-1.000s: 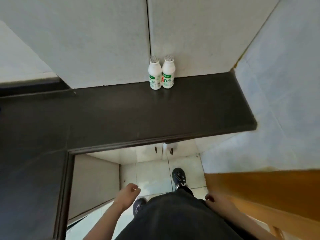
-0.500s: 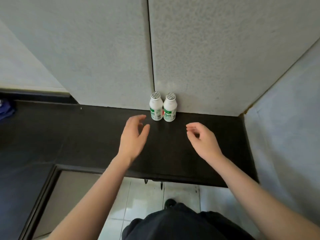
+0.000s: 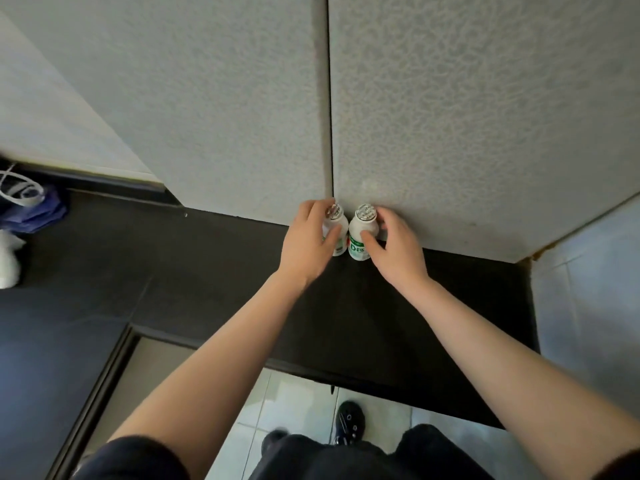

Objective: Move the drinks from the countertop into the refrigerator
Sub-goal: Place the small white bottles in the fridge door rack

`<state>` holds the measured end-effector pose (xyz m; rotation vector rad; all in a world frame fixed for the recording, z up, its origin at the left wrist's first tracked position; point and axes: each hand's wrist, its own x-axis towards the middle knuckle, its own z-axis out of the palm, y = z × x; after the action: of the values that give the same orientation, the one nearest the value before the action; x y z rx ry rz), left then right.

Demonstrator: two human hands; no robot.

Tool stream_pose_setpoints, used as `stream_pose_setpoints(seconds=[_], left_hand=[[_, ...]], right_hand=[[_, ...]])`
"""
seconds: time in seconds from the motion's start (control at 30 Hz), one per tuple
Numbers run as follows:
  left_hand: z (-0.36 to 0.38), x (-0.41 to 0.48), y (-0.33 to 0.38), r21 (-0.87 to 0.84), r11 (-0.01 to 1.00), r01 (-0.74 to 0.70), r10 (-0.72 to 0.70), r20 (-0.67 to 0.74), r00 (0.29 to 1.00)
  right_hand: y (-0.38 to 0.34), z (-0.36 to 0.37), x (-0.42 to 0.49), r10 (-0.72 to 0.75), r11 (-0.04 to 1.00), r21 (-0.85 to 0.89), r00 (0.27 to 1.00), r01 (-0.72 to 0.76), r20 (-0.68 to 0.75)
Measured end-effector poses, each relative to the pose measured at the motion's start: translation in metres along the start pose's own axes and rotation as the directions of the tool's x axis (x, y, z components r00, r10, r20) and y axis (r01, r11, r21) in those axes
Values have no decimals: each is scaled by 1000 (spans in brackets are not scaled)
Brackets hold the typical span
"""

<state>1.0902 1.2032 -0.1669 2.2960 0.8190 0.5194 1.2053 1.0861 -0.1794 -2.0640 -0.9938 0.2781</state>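
Observation:
Two small white drink bottles with foil caps and green labels stand side by side on the dark countertop [image 3: 207, 271], against the grey wall. My left hand [image 3: 306, 242] wraps around the left bottle [image 3: 338, 230], thumb across its front. My right hand [image 3: 393, 245] wraps around the right bottle [image 3: 360, 237], thumb on its label. Both bottles stand upright on the counter. No refrigerator is in view.
The wall panels [image 3: 242, 98] rise right behind the bottles. A blue bag [image 3: 33, 206] and a white object [image 3: 8, 261] lie at the far left of the counter. Tiled floor and my shoe [image 3: 349, 422] show below the counter edge.
Both hands rose from my sides, reached forward over the counter and closed around the two bottles. The view moved nearer to the wall.

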Motion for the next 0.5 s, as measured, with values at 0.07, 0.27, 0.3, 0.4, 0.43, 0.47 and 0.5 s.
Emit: stream_pose_setpoints(seconds=[0.07,0.27,0.3,0.4,0.43,0.47,0.5], left_hand=[[0,0,-2,-27,999,37,-37,-16,999],[1,-10,-13,-145,983,114,-119,-26,993],[-1,-13,-15,-154,980,129,-136,-38,990],[-13,-28,-22,-208,957,200,-221,-83,972],[-18,-37,-23,-230,949,218,-245,-98,965],[-23,-48,-24,-253,940,229,-265,-116,957],[-28,-60,-25,-284,930,234,-281,-136,950]], right_hand=[[2,5,5,1,1000,-14,1000,-2,-24],[2,15,7,-7,997,-73,999,4,-49],[2,16,5,9,997,-70,998,-13,-59],[-2,20,-6,38,997,-62,997,-42,-72],[-4,21,-10,36,997,-64,997,-41,-73],[-5,21,-15,38,997,-63,997,-42,-68],[-6,22,-21,48,997,-52,997,-51,-57]])
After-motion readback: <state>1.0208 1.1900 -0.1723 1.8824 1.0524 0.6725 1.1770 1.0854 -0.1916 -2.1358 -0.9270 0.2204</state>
